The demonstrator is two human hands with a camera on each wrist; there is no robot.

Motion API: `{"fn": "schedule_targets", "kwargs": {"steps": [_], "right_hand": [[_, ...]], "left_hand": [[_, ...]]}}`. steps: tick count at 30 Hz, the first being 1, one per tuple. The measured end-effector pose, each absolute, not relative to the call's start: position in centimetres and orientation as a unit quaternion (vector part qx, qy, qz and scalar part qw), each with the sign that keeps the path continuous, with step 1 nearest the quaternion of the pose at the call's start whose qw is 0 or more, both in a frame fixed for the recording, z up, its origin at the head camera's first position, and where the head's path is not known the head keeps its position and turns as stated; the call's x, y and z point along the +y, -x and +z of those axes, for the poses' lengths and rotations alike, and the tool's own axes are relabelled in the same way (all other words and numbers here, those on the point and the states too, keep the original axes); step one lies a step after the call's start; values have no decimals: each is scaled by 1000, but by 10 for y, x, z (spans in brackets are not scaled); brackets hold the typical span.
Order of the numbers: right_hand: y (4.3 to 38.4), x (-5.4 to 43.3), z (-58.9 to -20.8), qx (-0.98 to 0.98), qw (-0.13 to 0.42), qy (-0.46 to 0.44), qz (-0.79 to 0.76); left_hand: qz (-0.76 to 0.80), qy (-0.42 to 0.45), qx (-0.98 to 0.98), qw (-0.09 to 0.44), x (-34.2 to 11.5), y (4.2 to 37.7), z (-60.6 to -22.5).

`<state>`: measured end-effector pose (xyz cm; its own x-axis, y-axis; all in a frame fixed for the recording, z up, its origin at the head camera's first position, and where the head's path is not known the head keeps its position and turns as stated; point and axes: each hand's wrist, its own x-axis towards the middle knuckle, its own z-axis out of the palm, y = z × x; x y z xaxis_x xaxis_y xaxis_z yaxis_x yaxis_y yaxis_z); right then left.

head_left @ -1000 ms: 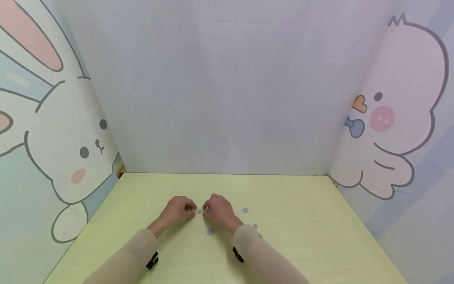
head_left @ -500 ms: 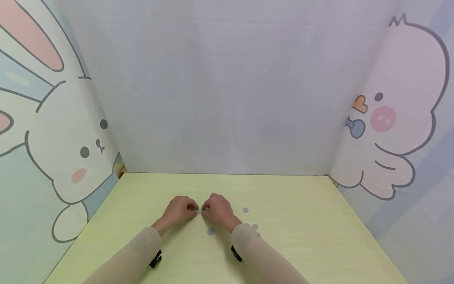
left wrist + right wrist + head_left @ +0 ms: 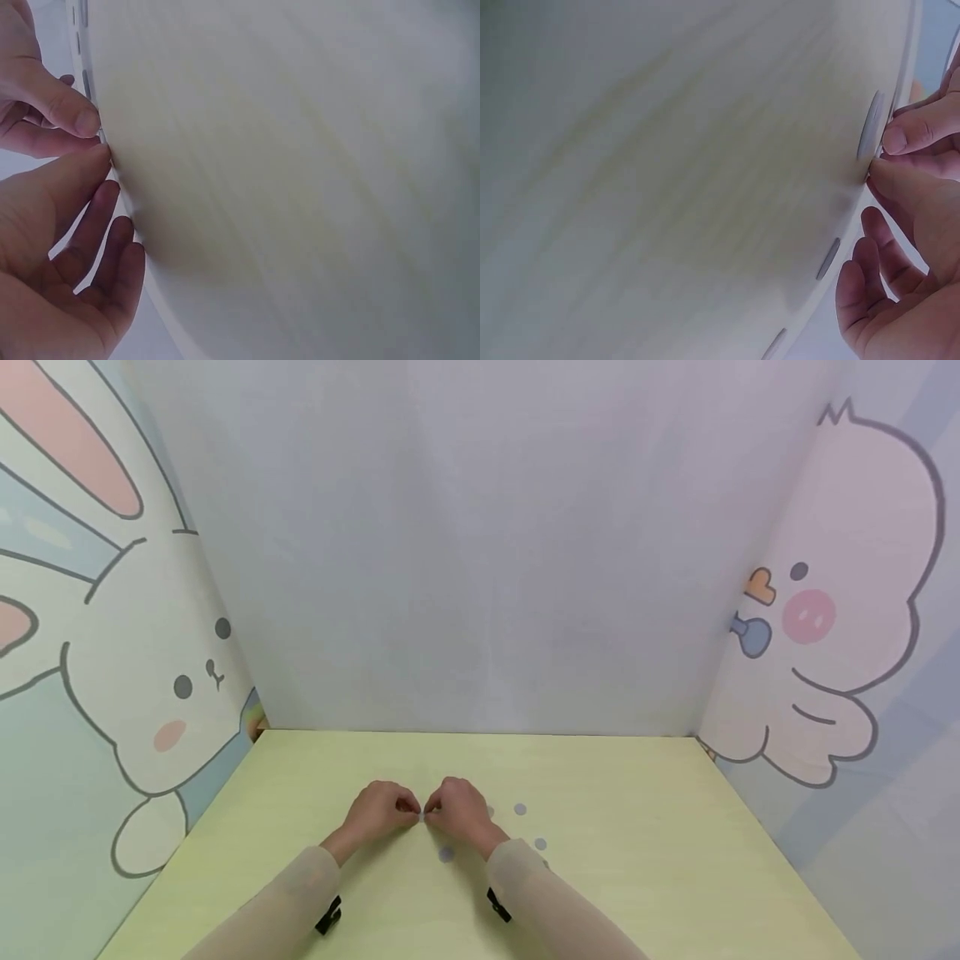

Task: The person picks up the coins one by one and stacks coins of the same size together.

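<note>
In the head view, a small silvery coin (image 3: 422,817) lies on the table between both hands, mostly covered by fingertips. My left hand (image 3: 378,810) pinches its left side with thumb and forefinger, the other fingers loosely bent. From the opposite side my right hand (image 3: 459,812) pinches it too, thumb and forefinger low against the tabletop. The two sets of fingertips almost meet in the left wrist view, where the coin itself is hard to make out. Another coin (image 3: 446,854) lies flat just in front of the right hand.
More coins lie flat to the right: one coin (image 3: 520,808) beyond the right wrist, another coin (image 3: 541,843) near the sleeve, and others partly hidden by the right arm. The pale yellow table (image 3: 637,827) ends at a light curtain (image 3: 480,568) behind.
Both hands have closed in on the coin between them, the left moving right and the right slightly left, until fingertips nearly meet. The head view has tilted a little. The other coins stay put.
</note>
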<state>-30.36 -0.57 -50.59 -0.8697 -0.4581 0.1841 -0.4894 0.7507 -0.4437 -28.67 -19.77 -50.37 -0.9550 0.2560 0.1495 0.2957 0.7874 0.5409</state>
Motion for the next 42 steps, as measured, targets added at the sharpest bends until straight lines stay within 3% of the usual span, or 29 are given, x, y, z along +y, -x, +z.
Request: {"fn": "schedule_targets", "kwargs": {"steps": [17,26,42], "right_hand": [[285,-13,-504,-940,38,-251,227],[275,-17,-500,-939,13,-240,246],[254,-20,-498,-926,2,-262,272]], "left_hand": [[-282,147,-948,3,-203,275,-504],[-282,160,-946,-1,-210,266,-502],[-266,183,-946,14,-216,237,-497]]}}
